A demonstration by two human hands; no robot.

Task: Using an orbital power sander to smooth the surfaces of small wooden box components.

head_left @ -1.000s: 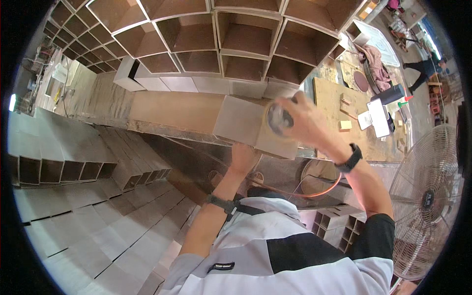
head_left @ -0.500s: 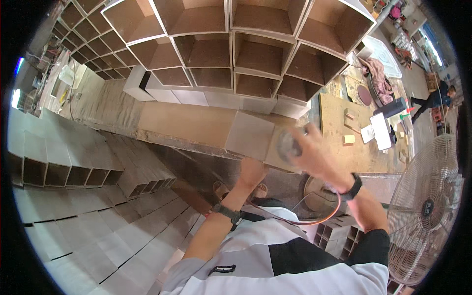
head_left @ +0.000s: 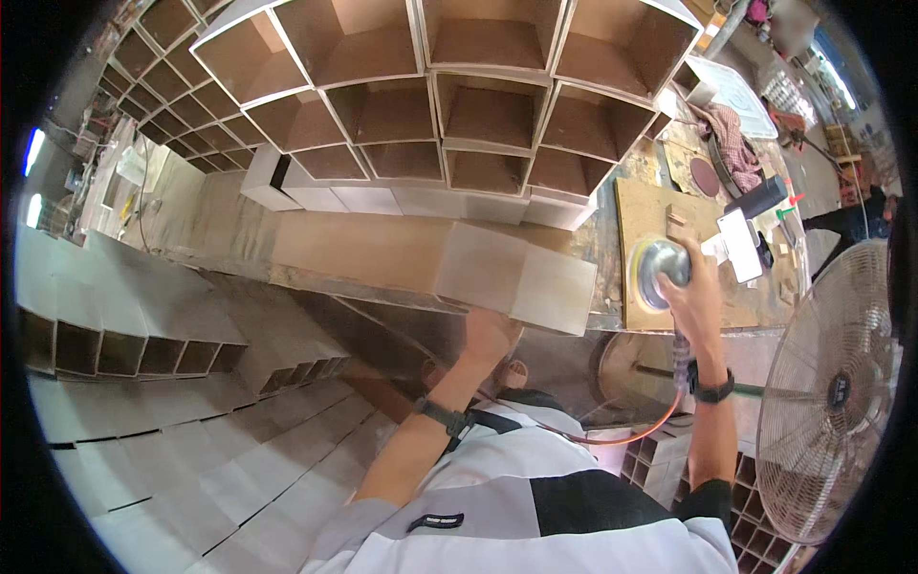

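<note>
While right hand (head_left: 696, 301) grips sander (head_left: 658, 273), left hand (head_left: 490, 337) steadies box (head_left: 512, 277), fan (head_left: 832, 392) beside.

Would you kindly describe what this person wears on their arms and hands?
Both hands are bare, without gloves. The left hand has a dark strap-like wristband on its wrist; the right hand has a black wristwatch-style band. The forearms are uncovered, and a white short-sleeved shirt with black panels covers the upper arms.
</note>
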